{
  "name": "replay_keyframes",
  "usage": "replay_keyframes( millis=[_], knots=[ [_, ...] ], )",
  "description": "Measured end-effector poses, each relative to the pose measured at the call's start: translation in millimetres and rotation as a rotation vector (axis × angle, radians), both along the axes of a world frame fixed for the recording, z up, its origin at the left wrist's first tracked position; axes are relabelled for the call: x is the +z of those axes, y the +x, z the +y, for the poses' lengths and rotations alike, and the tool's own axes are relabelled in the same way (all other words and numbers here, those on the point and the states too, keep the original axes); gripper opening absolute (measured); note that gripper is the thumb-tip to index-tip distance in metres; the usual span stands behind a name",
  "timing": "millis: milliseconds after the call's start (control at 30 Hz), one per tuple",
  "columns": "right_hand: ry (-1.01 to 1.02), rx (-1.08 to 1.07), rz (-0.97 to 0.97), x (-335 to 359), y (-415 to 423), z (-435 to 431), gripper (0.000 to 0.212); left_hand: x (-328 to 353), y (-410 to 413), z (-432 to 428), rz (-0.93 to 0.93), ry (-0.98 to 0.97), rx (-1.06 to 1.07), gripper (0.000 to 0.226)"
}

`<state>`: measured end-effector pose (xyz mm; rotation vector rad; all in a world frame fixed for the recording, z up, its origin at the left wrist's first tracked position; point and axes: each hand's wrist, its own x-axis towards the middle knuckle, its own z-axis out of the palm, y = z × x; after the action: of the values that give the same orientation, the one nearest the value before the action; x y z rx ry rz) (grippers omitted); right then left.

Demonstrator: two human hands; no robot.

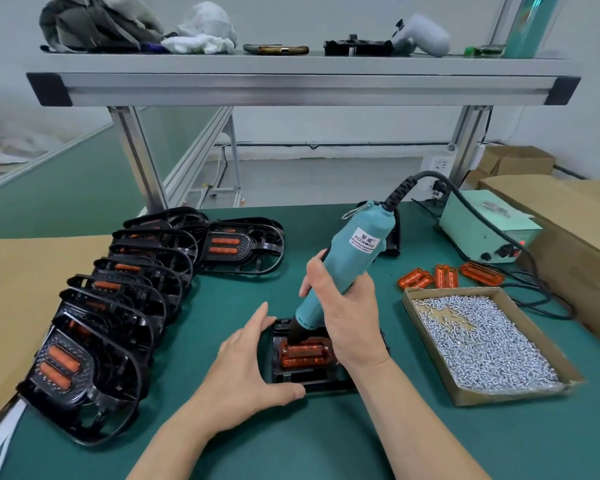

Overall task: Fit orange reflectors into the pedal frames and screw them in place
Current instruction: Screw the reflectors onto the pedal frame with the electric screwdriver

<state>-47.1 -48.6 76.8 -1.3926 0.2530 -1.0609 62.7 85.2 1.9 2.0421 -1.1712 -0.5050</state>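
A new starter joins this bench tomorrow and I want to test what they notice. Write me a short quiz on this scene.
1. Which hand holds the teal electric screwdriver?
2. True or false: the cardboard tray of silver screws lies to the left of the black plastic pedal frame being worked on.
3. How many loose orange plastic reflectors lie on the green mat beyond the tray? A: two. B: three. C: five.

Key
1. The right hand.
2. False: the tray lies to the frame's right.
3. B.
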Motion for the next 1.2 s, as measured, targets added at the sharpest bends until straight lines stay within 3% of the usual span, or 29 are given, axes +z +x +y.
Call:
replay_keyframes(
  millis=[233,400,633,800,933,1033,1133,1200],
  knots=[
    [-0.027,-0.038,-0.076,35,-8,-19,0.035,0,-2,2,-0.035,0.013,0.008,0.137],
    [0.19,-0.253,-0.128,43,-24,-57,0.032,0,-3,3,-0.053,0.0,0.007,0.134],
    [0.611,-0.494,0.136,3,-79,-124,0.041,1,-7,4,-0.198,0.046,-0.089,0.126],
    [0.702,-0.505,0.289,-19,-102,-146,0.032,2,-8,3,-0.253,0.063,-0.124,0.093],
    [0.665,-0.502,0.455,-32,-106,-153,0.032,4,-6,5,-0.073,0.002,-0.106,0.059],
    [0.551,-0.572,0.613,-38,-110,-156,0.04,13,-5,8,0.138,-0.123,-0.075,0.05],
    [0.337,-0.713,0.789,-39,-115,-160,0.053,22,-3,6,0.17,-0.175,-0.041,0.044],
    [0.188,-0.775,0.905,-39,-116,-158,0.053,23,-1,3,0.163,-0.197,0.017,0.027]
  ],
)
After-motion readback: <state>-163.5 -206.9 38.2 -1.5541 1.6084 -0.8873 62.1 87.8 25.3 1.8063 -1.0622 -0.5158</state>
